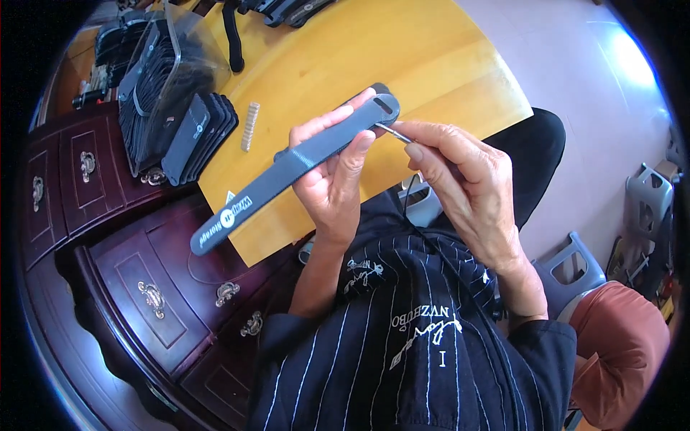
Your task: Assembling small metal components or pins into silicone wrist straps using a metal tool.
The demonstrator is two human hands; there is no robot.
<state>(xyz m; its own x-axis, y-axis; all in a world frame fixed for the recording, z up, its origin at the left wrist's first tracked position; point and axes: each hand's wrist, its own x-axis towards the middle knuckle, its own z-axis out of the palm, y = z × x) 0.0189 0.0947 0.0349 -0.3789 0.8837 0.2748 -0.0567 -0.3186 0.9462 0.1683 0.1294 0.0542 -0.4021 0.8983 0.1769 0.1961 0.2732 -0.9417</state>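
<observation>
My left hand [332, 172] is closed round a long dark grey strap [291, 169] with white print near its lower left end. The strap slants up to the right, its rounded upper end cut by a slot, with my left thumb beside that end. Behind it, part of another dark strap shows at the fingertips. Between thumb and forefinger, my right hand [471, 183] pinches a slim metal tool [393, 133], its tip at the strap's edge just below the slot. Whether the tip goes into the strap I cannot tell.
Below my hands is a yellow wooden table [316, 65] with a narrow beige strip [251, 126] on it. Stacked dark straps [198, 140] lie at its left, near a clear plastic sheet. Dark red drawers [136, 280] stand left. Grey plastic stools [568, 267] and another person [618, 345] are on the right.
</observation>
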